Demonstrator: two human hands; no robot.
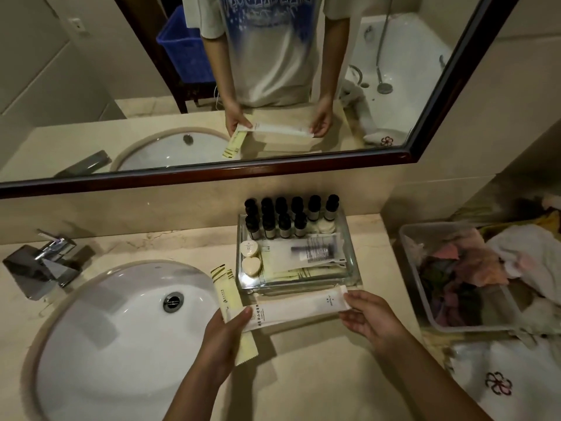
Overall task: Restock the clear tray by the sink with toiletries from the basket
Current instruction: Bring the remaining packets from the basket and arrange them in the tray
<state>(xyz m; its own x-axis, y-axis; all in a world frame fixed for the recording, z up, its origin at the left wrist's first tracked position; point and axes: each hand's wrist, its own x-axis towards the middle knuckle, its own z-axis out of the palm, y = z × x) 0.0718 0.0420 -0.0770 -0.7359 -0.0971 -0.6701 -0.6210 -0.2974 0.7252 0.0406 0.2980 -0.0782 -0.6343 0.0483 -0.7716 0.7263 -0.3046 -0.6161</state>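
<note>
A long white sachet point(299, 306) is held level just in front of the clear tray point(353, 262). My left hand point(226, 335) pinches its left end and also grips a pale yellow sachet point(227, 294) that points up toward the sink. My right hand point(368, 317) pinches the white sachet's right end. The tray holds several small dark-capped bottles point(283, 220) at the back, two round soaps point(250, 256) on the left and flat packets point(318, 252) in the middle. A plastic basket point(408, 262) with cloths stands at the right.
The white sink basin point(121, 323) lies to the left with a chrome tap point(45, 262) beside it. A framed mirror point(212, 174) runs along the wall behind the counter. A white towel with a flower mark point(501, 384) lies at the front right.
</note>
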